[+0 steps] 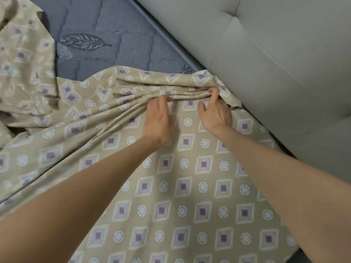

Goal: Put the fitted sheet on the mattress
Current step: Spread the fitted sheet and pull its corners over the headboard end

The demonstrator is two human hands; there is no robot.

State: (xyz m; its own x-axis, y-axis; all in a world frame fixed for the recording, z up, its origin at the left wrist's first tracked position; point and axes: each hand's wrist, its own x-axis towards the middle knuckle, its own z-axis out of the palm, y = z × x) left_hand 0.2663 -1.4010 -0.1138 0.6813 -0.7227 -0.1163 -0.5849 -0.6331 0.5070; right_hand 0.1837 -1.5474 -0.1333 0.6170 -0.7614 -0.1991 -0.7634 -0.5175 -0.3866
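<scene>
Blue quilted mattress (114, 50) was seen bare beside a grey padded headboard (275, 54). Over its near part a beige patterned sheet (171, 186) was spread, its edge bunched by the headboard. That bunch was gripped by the right hand (216, 112) with curled fingers, probably for pulling over the corner. The fingers of the left hand (158, 118) were laid together on the fold; whether it was pinched could not be told.

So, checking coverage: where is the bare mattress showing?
In the head view, the bare mattress shows at upper left, between the bunched fitted sheet and the grey padded panel.
</scene>
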